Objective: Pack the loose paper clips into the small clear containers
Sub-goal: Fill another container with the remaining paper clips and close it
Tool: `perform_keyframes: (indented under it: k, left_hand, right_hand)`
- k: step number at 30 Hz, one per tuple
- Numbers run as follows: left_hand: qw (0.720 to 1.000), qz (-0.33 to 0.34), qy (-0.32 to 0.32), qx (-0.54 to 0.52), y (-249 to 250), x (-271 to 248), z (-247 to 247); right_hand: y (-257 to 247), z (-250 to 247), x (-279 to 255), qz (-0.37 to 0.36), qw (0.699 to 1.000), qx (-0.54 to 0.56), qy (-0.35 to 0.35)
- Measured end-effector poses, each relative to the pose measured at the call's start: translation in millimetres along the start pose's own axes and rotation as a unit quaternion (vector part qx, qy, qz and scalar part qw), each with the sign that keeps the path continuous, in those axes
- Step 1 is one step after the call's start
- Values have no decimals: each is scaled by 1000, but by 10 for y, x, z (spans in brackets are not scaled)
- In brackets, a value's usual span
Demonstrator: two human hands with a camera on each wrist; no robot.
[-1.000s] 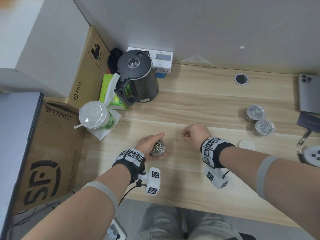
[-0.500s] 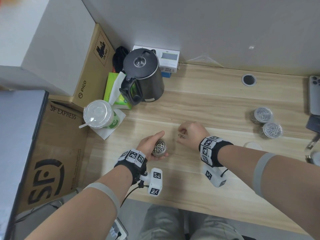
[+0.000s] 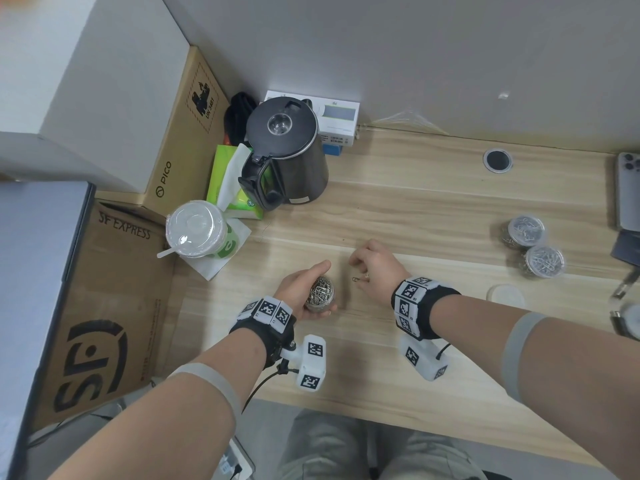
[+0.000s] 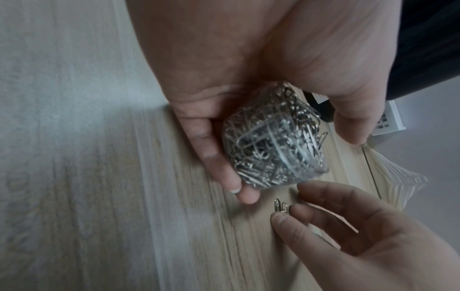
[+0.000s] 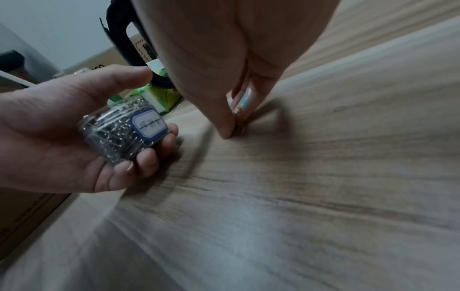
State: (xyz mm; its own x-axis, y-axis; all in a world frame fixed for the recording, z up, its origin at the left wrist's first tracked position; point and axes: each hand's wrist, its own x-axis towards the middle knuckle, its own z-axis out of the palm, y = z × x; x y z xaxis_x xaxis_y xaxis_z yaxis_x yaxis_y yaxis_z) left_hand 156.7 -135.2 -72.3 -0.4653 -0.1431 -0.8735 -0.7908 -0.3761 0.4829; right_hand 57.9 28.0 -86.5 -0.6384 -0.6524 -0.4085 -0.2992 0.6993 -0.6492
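Note:
My left hand [image 3: 304, 289] grips a small clear container [image 3: 320, 294] [image 4: 271, 145] [image 5: 122, 133] packed with silver paper clips, open at the top, with a blue-edged label on its side. Just to its right, my right hand [image 3: 372, 271] pinches a paper clip [image 3: 356, 279] [image 4: 280, 206] between thumb and fingertip, low over the wooden desk [image 3: 415, 209]. In the right wrist view the clip [image 5: 239, 128] is mostly hidden by the thumb. Two more lidded containers [image 3: 524, 232] [image 3: 543, 261] full of clips stand at the right. A white lid [image 3: 505, 296] lies near my right forearm.
A black kettle [image 3: 287, 154], a green tissue pack [image 3: 235, 188] and a lidded cup [image 3: 197, 228] crowd the back left. Cardboard boxes [image 3: 104, 306] line the left edge. A phone [image 3: 628, 188] and small items sit at the far right. A cable hole [image 3: 497, 160] lies behind.
My right hand picked the loose clip off the desk and has drawn it back toward the container. The left hand has held the container nearly still.

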Motion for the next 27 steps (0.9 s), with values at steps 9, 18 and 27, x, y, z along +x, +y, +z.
perform_keyframes:
  k: [9, 18, 27]
  left_hand:
    - [1000, 6, 1, 6, -1, -3, 33]
    - [1000, -2, 4, -1, -21, 36, 38]
    - [996, -47, 12, -71, 26, 77, 118]
  right_hand:
    - [-38, 40, -44, -20, 999, -26, -12]
    - [9, 29, -83, -30, 999, 13, 20]
    - [-64, -356, -44, 105, 955, 270, 58]
